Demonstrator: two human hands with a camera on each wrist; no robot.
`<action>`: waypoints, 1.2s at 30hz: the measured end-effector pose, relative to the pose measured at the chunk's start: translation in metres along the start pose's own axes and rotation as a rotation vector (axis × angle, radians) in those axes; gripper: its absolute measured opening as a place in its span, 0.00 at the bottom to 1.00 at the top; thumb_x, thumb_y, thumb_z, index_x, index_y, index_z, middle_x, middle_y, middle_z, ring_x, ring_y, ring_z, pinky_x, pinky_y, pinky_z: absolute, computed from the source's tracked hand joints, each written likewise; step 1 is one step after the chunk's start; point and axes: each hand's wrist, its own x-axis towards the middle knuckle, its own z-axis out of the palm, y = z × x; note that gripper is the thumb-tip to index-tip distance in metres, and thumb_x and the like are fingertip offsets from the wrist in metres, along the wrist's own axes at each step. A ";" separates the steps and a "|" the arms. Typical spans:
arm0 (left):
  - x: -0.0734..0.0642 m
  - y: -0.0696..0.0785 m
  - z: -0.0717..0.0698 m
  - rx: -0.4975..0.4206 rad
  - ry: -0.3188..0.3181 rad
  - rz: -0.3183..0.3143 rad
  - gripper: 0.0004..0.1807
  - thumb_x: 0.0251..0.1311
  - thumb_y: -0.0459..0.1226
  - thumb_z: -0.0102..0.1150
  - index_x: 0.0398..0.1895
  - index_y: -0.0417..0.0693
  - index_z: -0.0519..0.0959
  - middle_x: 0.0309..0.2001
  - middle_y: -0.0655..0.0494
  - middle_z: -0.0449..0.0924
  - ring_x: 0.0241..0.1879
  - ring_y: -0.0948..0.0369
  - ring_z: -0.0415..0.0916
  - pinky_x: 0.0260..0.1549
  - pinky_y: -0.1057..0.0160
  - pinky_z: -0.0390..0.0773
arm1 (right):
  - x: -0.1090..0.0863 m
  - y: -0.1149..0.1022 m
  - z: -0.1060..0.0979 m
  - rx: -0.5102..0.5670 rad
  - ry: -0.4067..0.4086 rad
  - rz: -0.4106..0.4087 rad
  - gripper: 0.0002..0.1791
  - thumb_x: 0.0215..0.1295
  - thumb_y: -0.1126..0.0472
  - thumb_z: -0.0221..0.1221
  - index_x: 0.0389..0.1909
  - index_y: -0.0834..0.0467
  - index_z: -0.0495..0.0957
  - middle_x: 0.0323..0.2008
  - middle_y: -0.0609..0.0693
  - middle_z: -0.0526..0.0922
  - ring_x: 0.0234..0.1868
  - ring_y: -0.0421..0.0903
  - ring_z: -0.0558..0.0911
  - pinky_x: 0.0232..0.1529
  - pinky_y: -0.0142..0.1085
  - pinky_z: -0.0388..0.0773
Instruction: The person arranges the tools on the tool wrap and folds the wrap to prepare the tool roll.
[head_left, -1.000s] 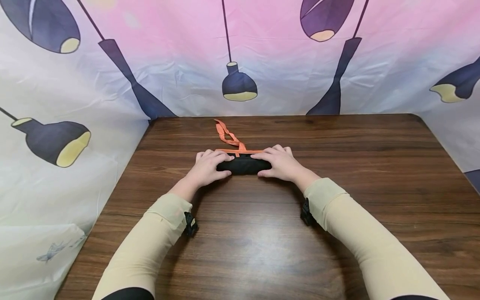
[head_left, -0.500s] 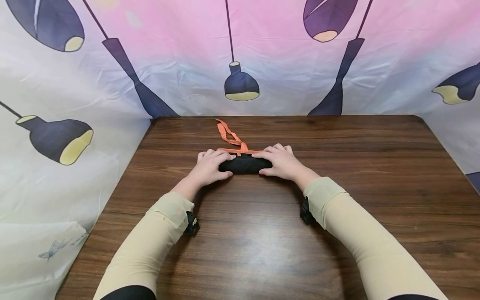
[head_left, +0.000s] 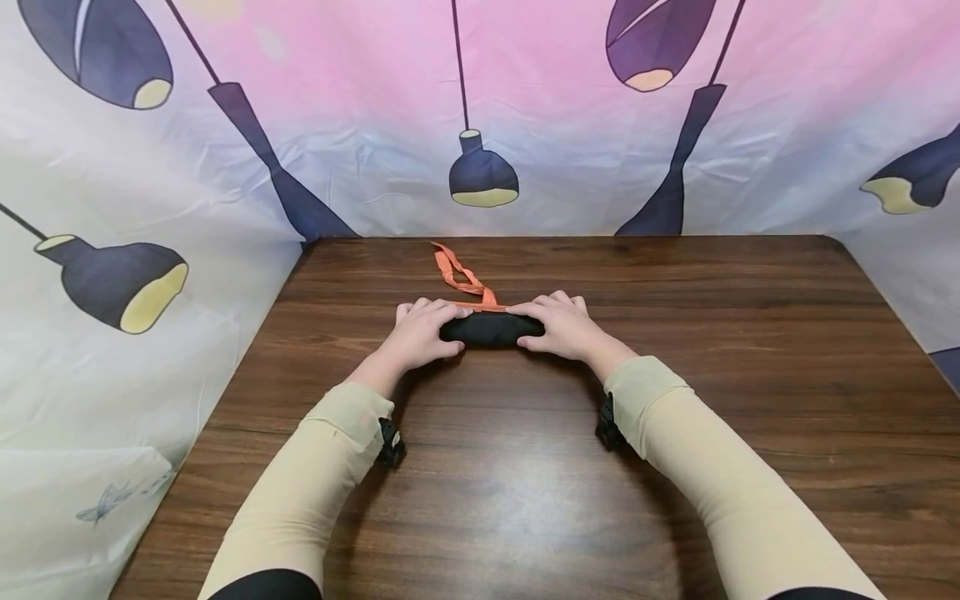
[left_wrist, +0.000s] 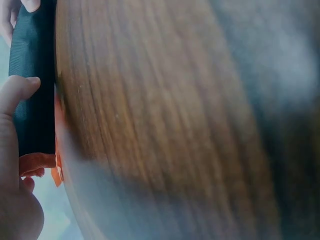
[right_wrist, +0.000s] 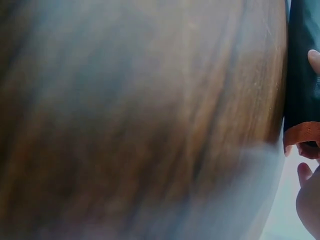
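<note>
A black fabric roll with orange edging lies crosswise near the far middle of the wooden table. From its back side an orange cloth strap runs in a loop toward the far edge. My left hand grips the roll's left end, thumb at the near side and fingers over the top. The right hand holds the other end the same way. In the left wrist view the thumb presses on the dark roll. Orange edging shows at the roll's end in the right wrist view.
The brown wooden table reaches back to a printed cloth backdrop with lamp pictures. More of this cloth hangs along the left side. Each sleeve has a small black device at the wrist.
The black roll has turned slightly away from me, and less of the orange edging behind it shows. Both hands keep their hold on its ends.
</note>
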 end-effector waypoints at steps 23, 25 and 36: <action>0.021 -0.003 -0.001 -0.063 -0.079 -0.059 0.28 0.54 0.46 0.57 0.62 0.59 0.72 0.57 0.56 0.71 0.55 0.53 0.67 0.46 0.50 0.54 | 0.000 0.011 -0.001 0.091 0.088 0.028 0.28 0.61 0.44 0.59 0.62 0.42 0.71 0.57 0.48 0.71 0.56 0.53 0.63 0.49 0.52 0.54; 0.021 -0.003 -0.002 -0.056 -0.082 -0.064 0.28 0.54 0.46 0.57 0.61 0.59 0.72 0.57 0.56 0.72 0.55 0.53 0.67 0.46 0.49 0.54 | 0.000 0.011 -0.001 0.064 0.121 0.012 0.26 0.60 0.45 0.59 0.61 0.43 0.73 0.56 0.48 0.71 0.56 0.53 0.63 0.48 0.51 0.55; 0.019 -0.012 0.005 -0.256 -0.129 -0.109 0.28 0.54 0.45 0.54 0.62 0.59 0.72 0.57 0.51 0.71 0.57 0.50 0.65 0.52 0.45 0.56 | 0.001 0.011 0.000 0.094 0.051 -0.007 0.28 0.59 0.42 0.60 0.60 0.46 0.74 0.55 0.49 0.74 0.54 0.52 0.67 0.48 0.49 0.58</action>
